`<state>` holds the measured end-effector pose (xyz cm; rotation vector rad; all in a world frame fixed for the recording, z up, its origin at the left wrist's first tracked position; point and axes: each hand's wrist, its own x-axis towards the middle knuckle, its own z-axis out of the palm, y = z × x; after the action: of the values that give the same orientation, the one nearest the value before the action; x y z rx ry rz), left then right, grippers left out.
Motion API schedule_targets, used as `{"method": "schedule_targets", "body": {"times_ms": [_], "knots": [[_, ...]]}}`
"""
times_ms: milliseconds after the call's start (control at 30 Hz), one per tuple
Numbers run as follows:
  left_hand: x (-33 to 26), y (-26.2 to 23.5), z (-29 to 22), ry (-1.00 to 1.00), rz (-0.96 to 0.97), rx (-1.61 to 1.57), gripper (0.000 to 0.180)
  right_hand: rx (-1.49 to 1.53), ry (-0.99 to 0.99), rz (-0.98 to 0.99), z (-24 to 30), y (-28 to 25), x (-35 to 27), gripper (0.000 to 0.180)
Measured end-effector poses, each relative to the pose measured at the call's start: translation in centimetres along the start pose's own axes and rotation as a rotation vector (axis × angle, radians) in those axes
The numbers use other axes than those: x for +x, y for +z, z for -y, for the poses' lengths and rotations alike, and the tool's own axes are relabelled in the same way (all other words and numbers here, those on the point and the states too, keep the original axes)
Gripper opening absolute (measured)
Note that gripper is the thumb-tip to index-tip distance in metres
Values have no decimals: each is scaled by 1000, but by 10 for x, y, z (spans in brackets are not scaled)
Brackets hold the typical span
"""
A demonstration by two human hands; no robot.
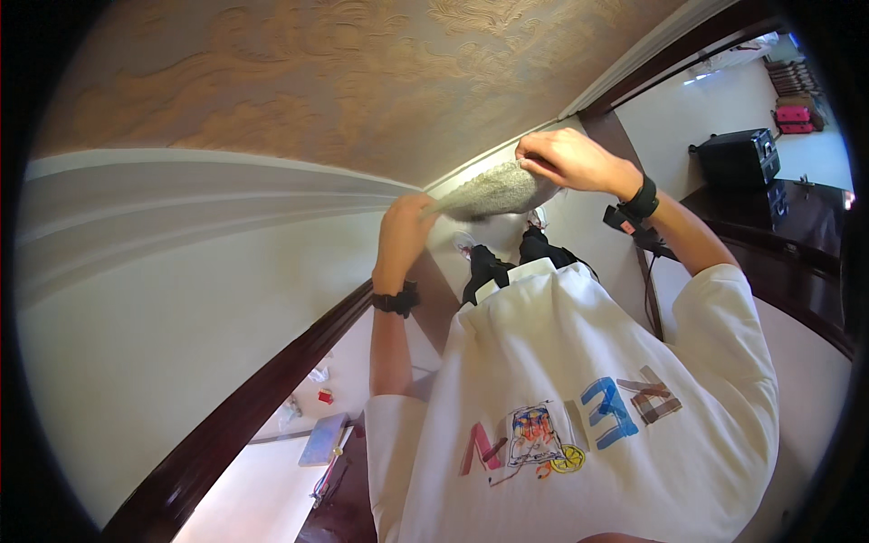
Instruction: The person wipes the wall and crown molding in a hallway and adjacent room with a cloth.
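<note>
A grey-green cloth [498,192] with a rough, fluffy weave is stretched between my two hands, close to the foot of the patterned wall. My left hand [403,237] is closed on its narrow, bunched left end. The upper right corner is pinched by my right hand [572,161], thumb against fingers. Between them the cloth hangs wider toward the right. Black bands circle both wrists. Below the cloth my feet in light shoes [538,217] show on the floor.
Gold embossed wall [272,81] with white moulding [181,195] runs ahead and left. Dark door frame [244,407] crosses the lower left. At right are a black suitcase [738,158], a pink case [794,119] and a dark glossy surface [806,222]. A small red thing [326,395] lies lower left.
</note>
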<state>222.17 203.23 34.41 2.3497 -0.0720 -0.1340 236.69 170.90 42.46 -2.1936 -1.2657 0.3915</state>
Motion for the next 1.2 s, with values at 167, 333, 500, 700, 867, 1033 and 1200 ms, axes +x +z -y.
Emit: {"method": "schedule_targets", "body": {"times_ms": [167, 333, 500, 700, 867, 1033, 1200], "knots": [[13, -8, -6, -1, -98, -1, 15, 27, 43, 5, 11, -29, -11, 42], [22, -18, -20, -54, -262, -271, 20, 117, 147, -105, -2, -41, -28, 46], [27, -26, -35, -80, -284, -587, 21, 327, 344, -146, -23, -51, -39, 40], [35, -29, -59, -76, -298, -679, 16, 273, 446, 16, -36, -55, -42, 17], [39, -23, -55, -50, -375, -549, 15, 151, 362, -43, -43, -41, -50, 18], [28, -18, -45, -4, -410, -324, 17, -22, 314, -28, -53, -28, -62, 12], [20, -4, -29, -52, -427, -243, 18, -166, 362, -85, -52, -17, -63, 12]]}}
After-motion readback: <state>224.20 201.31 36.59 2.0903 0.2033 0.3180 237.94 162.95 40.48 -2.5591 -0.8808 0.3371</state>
